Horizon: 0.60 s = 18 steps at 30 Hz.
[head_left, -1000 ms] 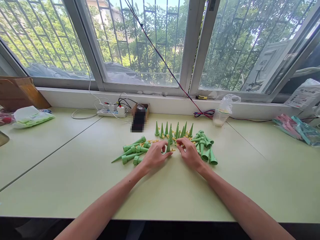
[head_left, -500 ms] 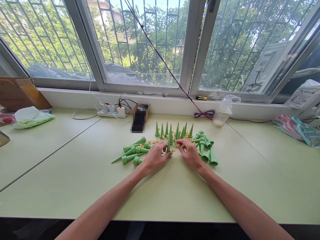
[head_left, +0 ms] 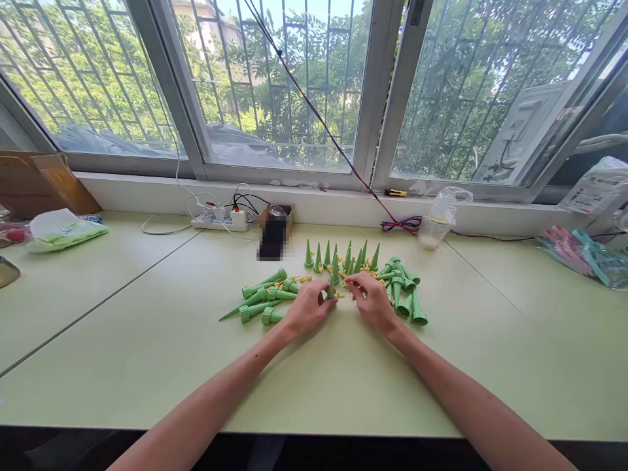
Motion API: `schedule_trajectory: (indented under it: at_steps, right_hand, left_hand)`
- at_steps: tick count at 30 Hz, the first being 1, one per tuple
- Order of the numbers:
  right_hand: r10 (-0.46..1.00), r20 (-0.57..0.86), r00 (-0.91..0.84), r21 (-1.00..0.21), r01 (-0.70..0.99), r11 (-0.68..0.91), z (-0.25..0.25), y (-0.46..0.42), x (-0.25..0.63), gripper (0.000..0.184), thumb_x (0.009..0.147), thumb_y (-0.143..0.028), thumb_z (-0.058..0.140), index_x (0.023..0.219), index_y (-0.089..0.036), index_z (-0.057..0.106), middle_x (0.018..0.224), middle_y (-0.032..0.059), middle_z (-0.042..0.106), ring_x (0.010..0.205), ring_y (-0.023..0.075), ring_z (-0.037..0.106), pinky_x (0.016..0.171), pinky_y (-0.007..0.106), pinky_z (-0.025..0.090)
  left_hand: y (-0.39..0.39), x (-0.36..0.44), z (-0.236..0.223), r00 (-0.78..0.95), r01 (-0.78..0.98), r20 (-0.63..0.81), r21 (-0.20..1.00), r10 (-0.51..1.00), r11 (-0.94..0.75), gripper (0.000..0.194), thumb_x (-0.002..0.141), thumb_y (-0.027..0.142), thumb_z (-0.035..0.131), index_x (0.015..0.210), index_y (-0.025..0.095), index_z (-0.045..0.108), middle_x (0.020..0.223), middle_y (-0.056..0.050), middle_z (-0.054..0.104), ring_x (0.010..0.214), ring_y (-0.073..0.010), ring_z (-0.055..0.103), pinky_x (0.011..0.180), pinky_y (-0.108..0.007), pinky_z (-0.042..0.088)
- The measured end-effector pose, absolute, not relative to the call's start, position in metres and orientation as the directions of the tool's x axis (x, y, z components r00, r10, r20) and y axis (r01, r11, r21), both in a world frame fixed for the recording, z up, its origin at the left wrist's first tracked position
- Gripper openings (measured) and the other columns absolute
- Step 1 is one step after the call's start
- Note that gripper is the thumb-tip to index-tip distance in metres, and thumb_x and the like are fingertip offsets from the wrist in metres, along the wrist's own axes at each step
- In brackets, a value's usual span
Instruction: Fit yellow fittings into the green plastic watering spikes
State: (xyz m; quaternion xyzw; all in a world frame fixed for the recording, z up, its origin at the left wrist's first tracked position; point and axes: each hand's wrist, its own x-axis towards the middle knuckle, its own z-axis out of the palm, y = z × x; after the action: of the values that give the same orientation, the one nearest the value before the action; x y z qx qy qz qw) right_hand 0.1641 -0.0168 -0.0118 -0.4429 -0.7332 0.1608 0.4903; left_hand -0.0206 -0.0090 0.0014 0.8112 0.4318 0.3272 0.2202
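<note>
My left hand (head_left: 310, 306) is closed around an upright green watering spike (head_left: 331, 288), a pointed plastic cone, with a small yellow valve (head_left: 339, 296) sticking out of its right side. Just to the right, my right hand (head_left: 370, 297) pinches a small yellow piece (head_left: 347, 282) between thumb and fingertips, mostly hidden. Beyond both hands stand several upright green spikes (head_left: 349, 256), with yellow valves among their bases. Loose green cones lie beside my left hand (head_left: 255, 297), and more green cones (head_left: 406, 294) are heaped beside my right hand.
Behind the spikes are a small cardboard box (head_left: 289, 216) and a white power strip (head_left: 220, 221) with cables. A plastic cup in a clear bag (head_left: 434, 226) stands back right. Packaged pink and teal items (head_left: 589, 255) lie far right, a white-green packet (head_left: 66, 230) far left.
My left hand has shifted very slightly to the right, still around the spike. My right hand stays in nearly the same place, and the cones around look unmoved.
</note>
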Motion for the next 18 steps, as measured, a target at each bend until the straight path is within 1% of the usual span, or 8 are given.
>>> schedule_trajectory:
  at_steps: [2, 4, 8, 12, 15, 18]
  right_hand:
    - [0.812, 0.569, -0.125, -0.69, 0.464, 0.555, -0.0116, -0.0173, 0.164, 0.018, 0.094, -0.027, 0.049, 0.094, -0.019, 0.065, 0.09, 0.0073, 0.064, 0.064, 0.0165, 0.06, 0.062, 0.03, 0.052]
    - [0.815, 0.567, -0.121, -0.71, 0.431, 0.557, -0.0112, -0.0179, 0.1635, 0.018, 0.094, -0.028, 0.049, 0.094, -0.019, 0.065, 0.09, 0.0069, 0.063, 0.061, 0.0155, 0.06, 0.06, 0.03, 0.053]
    - [0.807, 0.58, -0.107, -0.727, 0.38, 0.573, -0.0102, -0.0191, 0.1617, 0.017, 0.093, -0.028, 0.051, 0.094, -0.019, 0.065, 0.094, 0.0076, 0.063, 0.064, 0.0154, 0.062, 0.064, 0.03, 0.055]
    - [0.8, 0.592, -0.093, -0.732, 0.353, 0.583, -0.0089, -0.0204, 0.1603, 0.016, 0.092, -0.029, 0.052, 0.095, -0.02, 0.065, 0.098, 0.0084, 0.063, 0.069, 0.0164, 0.064, 0.067, 0.031, 0.056]
    - [0.793, 0.603, -0.083, -0.727, 0.352, 0.59, -0.0084, -0.0212, 0.1599, 0.015, 0.091, -0.028, 0.053, 0.095, -0.02, 0.066, 0.095, 0.0078, 0.063, 0.068, 0.0161, 0.064, 0.067, 0.031, 0.056]
    - [0.79, 0.609, -0.073, -0.721, 0.365, 0.589, -0.0085, -0.0212, 0.1596, 0.015, 0.091, -0.027, 0.054, 0.096, -0.019, 0.065, 0.09, 0.0068, 0.064, 0.066, 0.0158, 0.063, 0.067, 0.031, 0.056]
  left_hand:
    - [-0.0085, -0.0201, 0.0014, 0.401, 0.552, 0.341, 0.65, 0.85, -0.521, 0.007, 0.08, 0.024, 0.057, 0.078, 0.018, 0.062, 0.07, 0.0, 0.058, 0.061, -0.0144, 0.052, 0.059, -0.026, 0.042]
    - [-0.0082, -0.0198, 0.0022, 0.388, 0.543, 0.345, 0.664, 0.855, -0.514, 0.009, 0.082, 0.024, 0.055, 0.08, 0.018, 0.061, 0.072, 0.0, 0.06, 0.061, -0.0137, 0.052, 0.058, -0.026, 0.041]
    - [-0.007, -0.0198, 0.0041, 0.376, 0.494, 0.326, 0.722, 0.868, -0.485, 0.014, 0.084, 0.028, 0.053, 0.085, 0.017, 0.062, 0.076, 0.0, 0.062, 0.056, -0.0111, 0.05, 0.055, -0.024, 0.041]
    - [-0.004, -0.0207, 0.0042, 0.349, 0.415, 0.273, 0.812, 0.896, -0.409, 0.021, 0.083, 0.035, 0.055, 0.086, 0.016, 0.063, 0.079, -0.001, 0.063, 0.052, -0.0091, 0.048, 0.05, -0.022, 0.039]
    - [-0.0023, -0.0214, 0.0046, 0.315, 0.353, 0.237, 0.869, 0.919, -0.346, 0.025, 0.082, 0.039, 0.056, 0.086, 0.015, 0.063, 0.079, -0.001, 0.062, 0.048, -0.0073, 0.046, 0.046, -0.022, 0.036]
    - [-0.0024, -0.0222, 0.0066, 0.265, 0.308, 0.213, 0.905, 0.94, -0.293, 0.027, 0.08, 0.041, 0.058, 0.089, 0.015, 0.064, 0.071, 0.0, 0.059, 0.048, -0.0076, 0.046, 0.044, -0.021, 0.034]
